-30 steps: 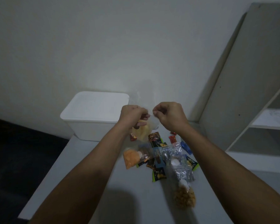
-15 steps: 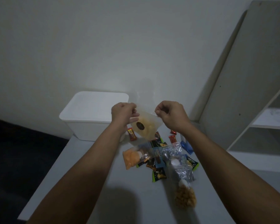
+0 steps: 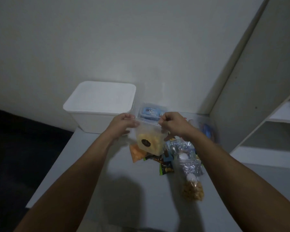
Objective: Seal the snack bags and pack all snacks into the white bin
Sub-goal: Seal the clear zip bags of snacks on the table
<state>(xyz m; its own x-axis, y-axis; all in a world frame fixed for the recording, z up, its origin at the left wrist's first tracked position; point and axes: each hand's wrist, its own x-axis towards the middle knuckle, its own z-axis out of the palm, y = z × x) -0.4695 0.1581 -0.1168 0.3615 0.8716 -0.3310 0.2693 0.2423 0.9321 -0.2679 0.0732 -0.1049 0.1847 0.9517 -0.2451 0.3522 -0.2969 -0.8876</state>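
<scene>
1. While both hands hold it above the grey table (image 3: 84,173), the clear plastic zip bag of yellow snack pieces with a dark round label (image 3: 148,140) hangs with its mouth uppermost, and the seal strip runs level from hand to hand.
2. At the strip's left end, the left hand (image 3: 122,123) has its fingers curled shut in a pinch on the bag's top edge; at the right end, the right hand (image 3: 172,122) pinches the same edge just as tightly.
3. Judging by this grip, sealing is the step in hand, so the fingers must press along the strip, the bag's body staying below them.
4. Just beyond the left hand stands the white rectangular plastic bin (image 3: 97,113), nearer to that hand than to the right; whether a lid covers it cannot be told.
5. Behind the held bag sits a clear box with blue items inside (image 3: 151,109).
6. Below the hands lies a heap of unpacked snacks: an orange-filled bag (image 3: 136,154), small dark wrapped packets (image 3: 165,169) and a clear bag of tan puffs (image 3: 192,190).
</scene>
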